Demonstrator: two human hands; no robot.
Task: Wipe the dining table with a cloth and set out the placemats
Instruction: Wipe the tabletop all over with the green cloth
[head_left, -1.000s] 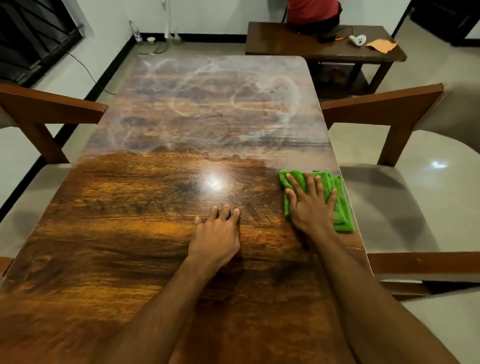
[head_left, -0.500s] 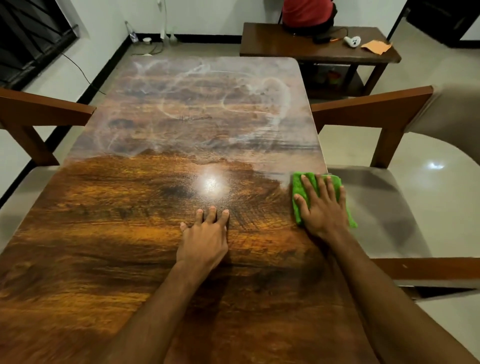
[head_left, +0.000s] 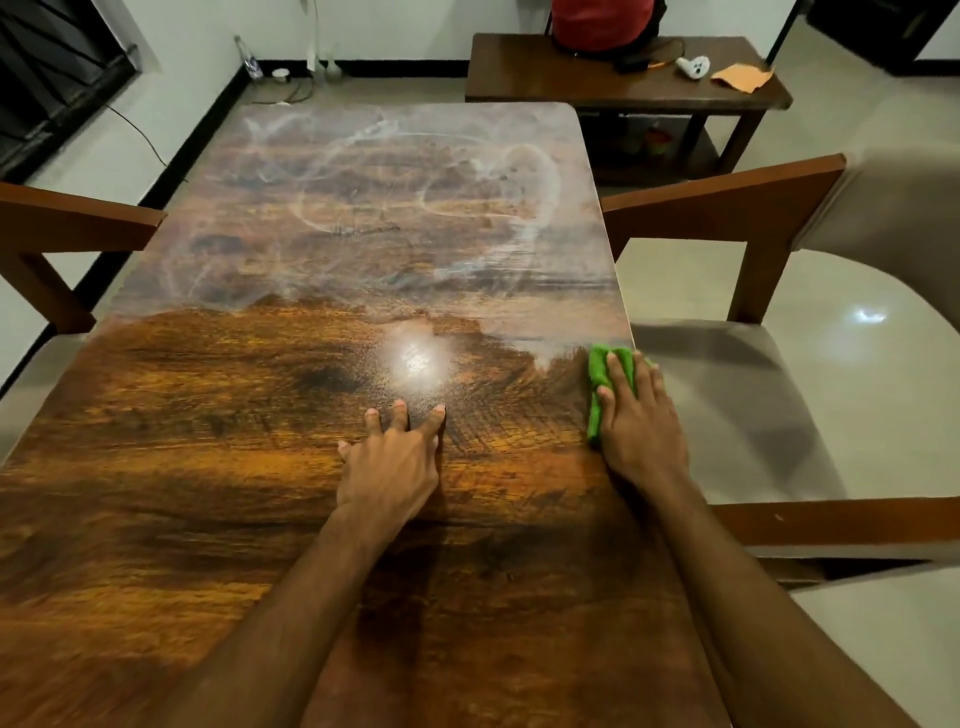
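A: Start on the left. What is there?

B: A brown wooden chair back stands beside the long dark wood-grain dining table. The near half looks clean and glossy; the far half carries hazy white smears.

A: And the hands?

B: The left hand lies flat on the tabletop near the middle, fingers spread apart, holding nothing; it seems to steady the body. Further right, the right hand presses palm-down on the folded green cloth, fingers extended over it, pressing rather than gripping. The cloth sits at the table's right edge, just where clean wood meets haze.

A: How should the wiping go from there?

B: I'd judge it best to keep the palm flat, work in overlapping passes across the smeared far half, and stop the cloth sliding off the edge toward the cushioned chair. No placemats are in view.
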